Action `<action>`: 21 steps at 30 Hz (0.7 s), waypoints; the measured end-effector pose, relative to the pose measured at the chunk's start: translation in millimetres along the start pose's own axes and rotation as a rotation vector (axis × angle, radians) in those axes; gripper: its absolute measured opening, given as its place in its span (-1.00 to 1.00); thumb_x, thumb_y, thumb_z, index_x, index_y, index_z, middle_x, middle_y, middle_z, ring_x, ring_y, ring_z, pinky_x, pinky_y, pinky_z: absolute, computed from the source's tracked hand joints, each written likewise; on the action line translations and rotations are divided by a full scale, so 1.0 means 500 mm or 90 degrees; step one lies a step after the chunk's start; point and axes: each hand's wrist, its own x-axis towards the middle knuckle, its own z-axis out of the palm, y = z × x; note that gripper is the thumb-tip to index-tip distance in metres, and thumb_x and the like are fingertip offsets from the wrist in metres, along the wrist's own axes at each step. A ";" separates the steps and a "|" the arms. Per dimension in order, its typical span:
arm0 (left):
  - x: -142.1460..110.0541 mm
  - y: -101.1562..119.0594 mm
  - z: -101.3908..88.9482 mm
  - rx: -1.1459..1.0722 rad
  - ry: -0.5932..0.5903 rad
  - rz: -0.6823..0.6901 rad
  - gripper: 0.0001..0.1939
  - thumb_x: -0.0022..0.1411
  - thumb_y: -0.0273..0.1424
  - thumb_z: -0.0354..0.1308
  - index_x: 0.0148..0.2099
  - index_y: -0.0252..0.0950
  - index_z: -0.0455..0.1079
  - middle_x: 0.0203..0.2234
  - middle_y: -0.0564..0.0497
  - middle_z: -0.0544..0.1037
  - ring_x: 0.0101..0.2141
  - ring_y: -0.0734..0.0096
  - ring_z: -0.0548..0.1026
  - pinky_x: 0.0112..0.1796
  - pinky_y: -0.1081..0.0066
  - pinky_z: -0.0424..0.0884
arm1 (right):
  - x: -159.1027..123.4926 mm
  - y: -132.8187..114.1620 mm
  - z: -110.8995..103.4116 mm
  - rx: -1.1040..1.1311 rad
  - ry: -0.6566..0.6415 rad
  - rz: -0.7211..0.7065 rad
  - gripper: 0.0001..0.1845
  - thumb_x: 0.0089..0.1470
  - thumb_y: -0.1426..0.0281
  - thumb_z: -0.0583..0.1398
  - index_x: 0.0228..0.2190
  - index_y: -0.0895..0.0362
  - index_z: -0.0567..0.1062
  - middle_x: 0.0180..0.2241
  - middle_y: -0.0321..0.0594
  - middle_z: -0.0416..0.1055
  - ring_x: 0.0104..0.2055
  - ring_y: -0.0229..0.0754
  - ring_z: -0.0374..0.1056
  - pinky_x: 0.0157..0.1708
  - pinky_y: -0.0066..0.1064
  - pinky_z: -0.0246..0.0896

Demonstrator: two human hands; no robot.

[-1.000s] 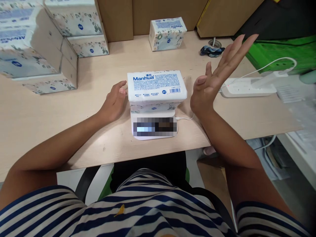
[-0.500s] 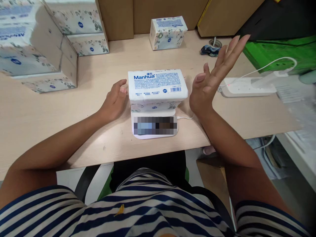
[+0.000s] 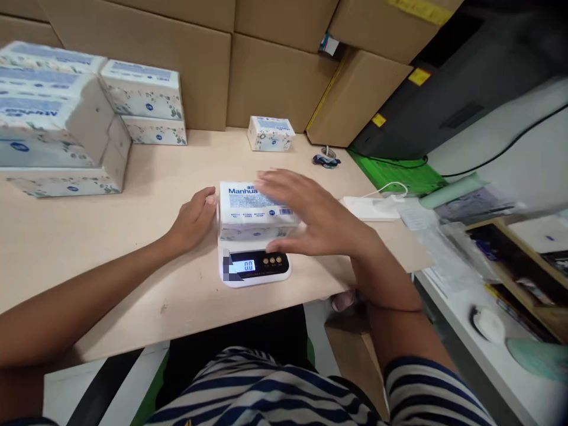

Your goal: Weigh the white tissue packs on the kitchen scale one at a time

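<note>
A white tissue pack (image 3: 239, 204) with blue "Manhua" lettering lies on a white digital scale (image 3: 225, 283), whose lit display reads 0.0. My right hand (image 3: 317, 216) reaches over the pack's right end, fingers stretched across its top and thumb apart at the near side. Whether the fingers touch the pack I cannot tell. Beside the left end of the pack, my left hand (image 3: 191, 220) rests on its edge on the table, loosely curved and holding nothing. Part of the pack's top and right end is hidden by my right hand.
Stacked tissue packs (image 3: 53, 130) stand at the left, and a single pack (image 3: 271, 135) sits at the back. Behind are cardboard boxes (image 3: 186, 71). A tape roll (image 3: 327, 154), a dark blue cloth-like item (image 3: 326, 162) and a white power strip (image 3: 373, 210) lie to the right.
My right hand has swung left and down, from raised beside the pack to over its right end. My left hand stays beside the pack. The camera view has tilted up.
</note>
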 end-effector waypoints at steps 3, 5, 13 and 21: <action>0.003 -0.004 0.002 0.000 -0.006 -0.037 -0.18 0.64 0.16 -0.23 0.60 -0.32 0.13 0.51 -0.37 0.41 0.36 -0.18 0.51 0.47 -0.29 0.30 | 0.083 -0.015 -0.008 -0.027 -0.252 0.058 0.28 0.20 -0.15 0.44 0.65 -0.02 0.01 0.56 0.21 0.20 0.57 0.45 0.20 0.48 0.38 0.24; 0.003 -0.008 0.001 -0.012 -0.008 -0.048 -0.16 0.62 0.16 -0.24 0.63 -0.32 0.04 0.52 -0.39 0.38 0.31 -0.15 0.55 0.46 -0.25 0.31 | 0.120 -0.009 0.004 -0.024 -0.336 0.096 0.30 0.14 0.03 0.50 0.64 0.05 0.03 0.49 0.26 0.27 0.46 0.46 0.32 0.40 0.36 0.33; 0.003 -0.023 0.007 -0.022 -0.002 -0.041 -0.14 0.59 0.18 -0.24 0.63 -0.30 0.03 0.45 -0.38 0.46 0.34 -0.19 0.54 0.46 -0.21 0.29 | 0.153 0.167 0.001 0.041 -0.298 0.156 0.24 0.00 0.10 0.54 0.56 -0.05 0.15 0.53 0.04 0.25 0.54 0.32 0.27 0.55 0.24 0.26; -0.013 -0.012 0.007 -0.039 -0.018 -0.045 -0.17 0.63 0.10 -0.21 0.65 -0.35 0.03 0.48 -0.39 0.43 0.43 -0.14 0.48 0.50 -0.14 0.26 | 0.312 0.448 0.013 -0.272 -0.181 0.386 0.17 0.01 0.38 0.46 0.57 0.10 0.22 0.58 0.15 0.22 0.64 0.37 0.12 0.65 0.28 0.00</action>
